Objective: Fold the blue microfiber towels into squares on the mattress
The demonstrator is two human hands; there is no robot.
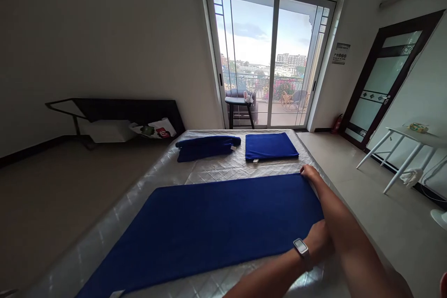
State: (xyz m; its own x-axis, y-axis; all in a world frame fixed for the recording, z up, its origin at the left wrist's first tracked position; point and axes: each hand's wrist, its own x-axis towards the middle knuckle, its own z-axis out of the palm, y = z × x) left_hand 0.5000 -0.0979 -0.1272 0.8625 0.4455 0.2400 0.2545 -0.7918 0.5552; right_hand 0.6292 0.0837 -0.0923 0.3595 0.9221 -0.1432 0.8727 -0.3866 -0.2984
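Note:
A large dark blue cloth (223, 223) lies spread over the silvery quilted mattress (209, 174), with a white tag at its near left corner. At the cloth's far right corner, my right hand (309, 172) pinches the edge. My left hand (319, 234), with a watch (301, 246) on its wrist, is at the cloth's right edge. My right forearm covers its fingers. Beyond the spread cloth are two more blue pieces on the mattress: a folded blue cloth (270, 146) lying flat at right, and a loosely folded blue cloth (208, 148) at left.
A black stool (240, 101) stands before the sliding glass door (273, 56). A dark headboard-like frame (129, 114), a white box (111, 131) and a printed bag (155, 129) are at left. At right are a white table (419, 136), a fire extinguisher (336, 124) and a door (386, 84).

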